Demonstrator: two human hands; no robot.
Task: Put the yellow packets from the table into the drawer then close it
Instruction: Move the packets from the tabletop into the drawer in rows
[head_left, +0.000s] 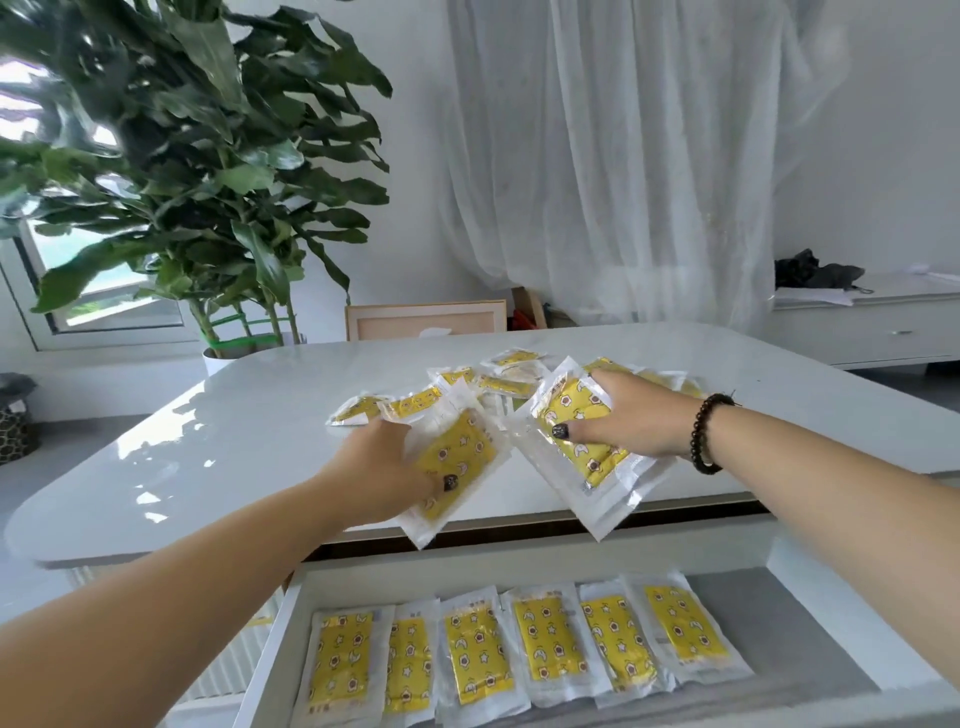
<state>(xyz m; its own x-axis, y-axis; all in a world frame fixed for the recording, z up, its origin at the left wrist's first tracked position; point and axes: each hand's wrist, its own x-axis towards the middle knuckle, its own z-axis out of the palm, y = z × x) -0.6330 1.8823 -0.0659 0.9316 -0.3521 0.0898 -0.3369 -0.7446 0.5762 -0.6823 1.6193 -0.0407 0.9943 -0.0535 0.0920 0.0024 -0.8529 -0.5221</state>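
My left hand (382, 467) grips a yellow packet (457, 457) in clear wrap, thumb on top, at the table's near edge. My right hand (631, 421) grips another yellow packet (576, 415) the same way; its lower end hangs over the edge. Behind both hands lies a loose pile of several more yellow packets (498, 382) on the white table (208, 457). Below the table edge the drawer (810, 582) stands pulled out. Several yellow packets (540, 642) lie side by side in a row on its grey floor.
A big potted plant (208, 182) stands beyond the table's far left corner. A chair back (426, 318) shows behind the table. White curtains hang at the back. A low white cabinet (872, 322) with dark items stands at the right.
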